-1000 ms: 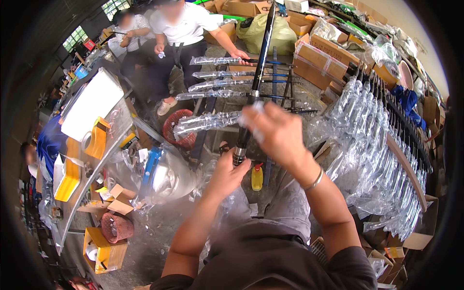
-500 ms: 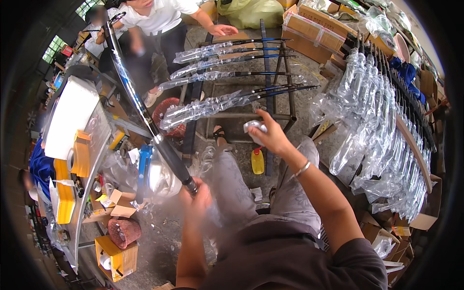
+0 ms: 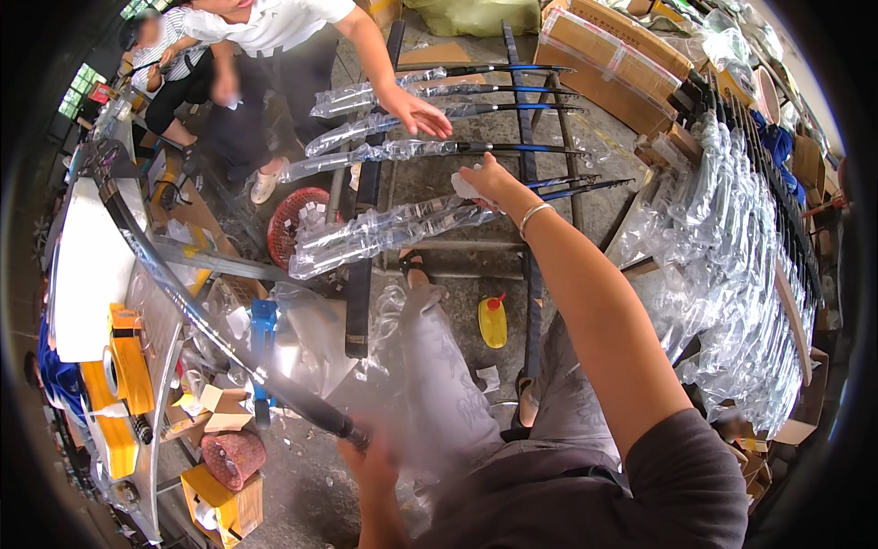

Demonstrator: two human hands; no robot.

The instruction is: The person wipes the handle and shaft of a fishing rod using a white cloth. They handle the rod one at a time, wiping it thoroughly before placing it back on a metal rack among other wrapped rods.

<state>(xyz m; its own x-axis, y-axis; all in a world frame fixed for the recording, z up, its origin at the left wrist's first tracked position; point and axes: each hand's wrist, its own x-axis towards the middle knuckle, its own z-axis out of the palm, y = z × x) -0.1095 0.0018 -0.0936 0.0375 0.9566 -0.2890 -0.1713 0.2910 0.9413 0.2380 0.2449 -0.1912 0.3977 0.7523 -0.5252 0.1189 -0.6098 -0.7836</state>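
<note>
My left hand (image 3: 373,462) is closed around the butt end of a dark fishing rod (image 3: 219,343), which slants up and away to the left. Pinched in my right hand (image 3: 498,188) is a crumpled white wad (image 3: 465,186), cloth or paper; I cannot tell which. That hand hovers at the nearest plastic-wrapped fishing rods (image 3: 393,240), partly covering them; whether it touches them is unclear. Several more wrapped rods (image 3: 402,148) lie across a metal rack with black padded bars (image 3: 359,316). A co-worker's open hand (image 3: 416,112) reaches over these from the far side.
Many wrapped rods (image 3: 732,274) lean in a row on the right. Cardboard boxes (image 3: 608,64) stand behind. A red basket (image 3: 282,233) and a yellow bottle (image 3: 492,322) are on the floor. At left is a table with tape rolls (image 3: 133,366); another person sits beyond.
My right hand has moved forward to the racked rods with the white wad. The rod in my left hand has swung left and lower. The co-worker's hand has come down over the rack.
</note>
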